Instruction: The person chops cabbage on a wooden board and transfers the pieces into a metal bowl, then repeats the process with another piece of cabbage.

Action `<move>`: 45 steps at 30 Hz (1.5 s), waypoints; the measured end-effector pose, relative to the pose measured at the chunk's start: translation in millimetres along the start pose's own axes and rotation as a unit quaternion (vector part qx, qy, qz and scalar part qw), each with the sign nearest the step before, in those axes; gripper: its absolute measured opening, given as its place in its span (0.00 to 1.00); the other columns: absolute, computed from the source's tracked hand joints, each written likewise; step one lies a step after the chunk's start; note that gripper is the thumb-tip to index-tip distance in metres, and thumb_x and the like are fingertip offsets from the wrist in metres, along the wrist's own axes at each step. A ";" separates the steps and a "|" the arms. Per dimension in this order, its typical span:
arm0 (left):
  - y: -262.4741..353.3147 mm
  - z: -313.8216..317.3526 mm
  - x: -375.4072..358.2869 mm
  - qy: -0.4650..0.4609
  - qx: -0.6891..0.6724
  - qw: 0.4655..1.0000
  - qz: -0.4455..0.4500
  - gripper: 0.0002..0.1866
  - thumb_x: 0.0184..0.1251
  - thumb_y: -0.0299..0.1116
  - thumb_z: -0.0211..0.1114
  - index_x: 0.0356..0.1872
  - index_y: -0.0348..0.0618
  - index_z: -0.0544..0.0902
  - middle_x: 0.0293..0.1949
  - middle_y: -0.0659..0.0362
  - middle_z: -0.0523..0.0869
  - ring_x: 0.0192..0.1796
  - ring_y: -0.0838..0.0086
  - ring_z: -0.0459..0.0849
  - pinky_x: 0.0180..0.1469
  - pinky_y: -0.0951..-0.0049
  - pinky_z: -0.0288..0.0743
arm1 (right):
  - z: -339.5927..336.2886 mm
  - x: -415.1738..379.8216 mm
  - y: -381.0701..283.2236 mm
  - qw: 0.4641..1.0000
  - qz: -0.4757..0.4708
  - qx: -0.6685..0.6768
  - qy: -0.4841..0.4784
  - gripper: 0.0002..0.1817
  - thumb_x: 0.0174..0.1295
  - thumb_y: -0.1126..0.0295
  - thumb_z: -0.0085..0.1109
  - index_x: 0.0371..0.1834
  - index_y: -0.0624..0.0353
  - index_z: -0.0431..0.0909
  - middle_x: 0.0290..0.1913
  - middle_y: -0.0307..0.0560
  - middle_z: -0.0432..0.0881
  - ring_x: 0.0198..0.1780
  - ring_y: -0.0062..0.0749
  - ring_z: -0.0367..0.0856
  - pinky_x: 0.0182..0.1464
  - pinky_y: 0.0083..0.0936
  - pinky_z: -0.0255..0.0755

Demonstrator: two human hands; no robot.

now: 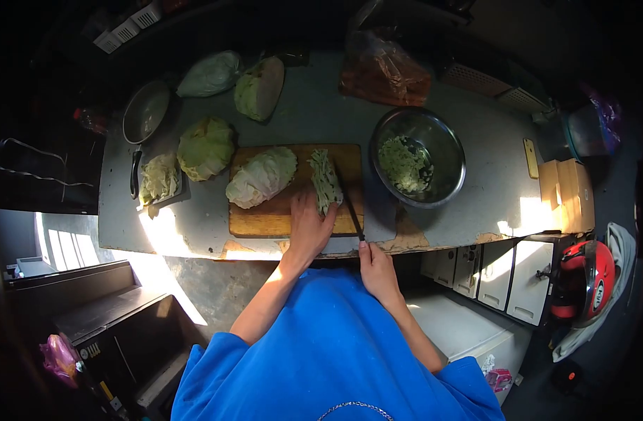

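A wooden cutting board (258,226) lies near the table's front edge. My left hand (309,226) is on it, its fingers bent against a stack of sliced cabbage (324,181) and holding it. In my right hand (378,271) is the handle of a knife (351,208), closed in the fingers. The dark blade points away from me along the right side of the sliced cabbage. A large cut piece of cabbage (261,178) rests on the board's left half. To the right stands a steel bowl (453,151) with shredded cabbage (404,163) inside.
Left of the board are a cabbage (206,148), cabbage leaves (159,179) and a pan (146,112). Behind lie a cabbage half (259,89), a wrapped bundle (210,74) and a plastic bag of orange-brown contents (386,76). A phone (530,158) and cardboard box (567,196) sit right.
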State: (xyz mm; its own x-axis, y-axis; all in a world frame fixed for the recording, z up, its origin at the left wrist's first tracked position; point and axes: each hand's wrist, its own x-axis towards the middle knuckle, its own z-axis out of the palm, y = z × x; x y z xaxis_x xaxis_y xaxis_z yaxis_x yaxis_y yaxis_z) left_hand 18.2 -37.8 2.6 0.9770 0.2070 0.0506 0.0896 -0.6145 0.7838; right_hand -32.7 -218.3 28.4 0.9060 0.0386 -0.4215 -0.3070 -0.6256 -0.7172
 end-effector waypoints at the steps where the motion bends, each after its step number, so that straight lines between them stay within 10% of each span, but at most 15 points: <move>1: -0.1 2.8 1.1 -0.008 -0.008 1.000 -0.004 0.37 0.68 0.42 0.68 0.69 0.24 0.68 0.65 0.30 0.74 0.69 0.36 0.68 0.72 0.47 0.63 | -0.4 -4.2 -0.6 1.000 0.002 -0.012 -0.022 0.24 0.80 0.53 0.45 0.42 0.66 0.77 0.33 0.71 0.83 0.43 0.73 0.82 0.45 0.57 0.74; 13: -21.0 50.9 28.6 0.073 0.168 0.979 0.092 0.43 0.71 0.45 0.64 0.73 0.18 0.59 0.75 0.25 0.59 0.79 0.32 0.54 0.79 0.41 0.51 | -8.9 32.7 -14.0 0.993 -0.050 -0.053 0.093 0.21 0.77 0.55 0.52 0.39 0.65 0.78 0.30 0.70 0.83 0.39 0.73 0.82 0.41 0.57 0.73; 26: -35.5 29.8 62.8 0.030 0.129 0.977 0.169 0.34 0.76 0.39 0.57 0.72 0.19 0.64 0.73 0.26 0.63 0.76 0.33 0.61 0.79 0.46 0.55 | -7.5 29.4 -19.0 0.998 -0.008 -0.037 0.053 0.23 0.77 0.53 0.51 0.43 0.67 0.81 0.33 0.72 0.84 0.43 0.73 0.82 0.46 0.57 0.73; 38: -50.7 -18.9 80.2 -0.237 0.105 0.896 0.362 0.29 0.76 0.37 0.59 0.72 0.32 0.69 0.72 0.36 0.70 0.75 0.42 0.67 0.78 0.51 0.61 | -4.6 9.3 -0.3 0.994 -0.022 0.062 0.089 0.23 0.77 0.53 0.52 0.40 0.66 0.79 0.30 0.68 0.82 0.39 0.71 0.82 0.41 0.52 0.73; 45: -45.3 -6.4 30.7 -0.067 0.124 0.961 0.240 0.32 0.76 0.42 0.61 0.74 0.34 0.67 0.73 0.39 0.70 0.74 0.41 0.68 0.76 0.50 0.62 | 5.5 17.6 2.2 0.996 -0.024 0.025 0.084 0.23 0.77 0.53 0.51 0.40 0.65 0.79 0.29 0.68 0.82 0.39 0.71 0.82 0.40 0.53 0.73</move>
State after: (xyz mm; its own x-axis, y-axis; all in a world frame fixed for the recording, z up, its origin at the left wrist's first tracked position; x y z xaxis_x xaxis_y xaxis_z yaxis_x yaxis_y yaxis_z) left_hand 42.9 1.2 -27.4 0.9322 -0.2350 0.2752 -0.3498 -0.7802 0.5185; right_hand -19.0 -214.7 16.4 0.9548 -0.0656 -0.2901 -0.2720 -0.5871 -0.7625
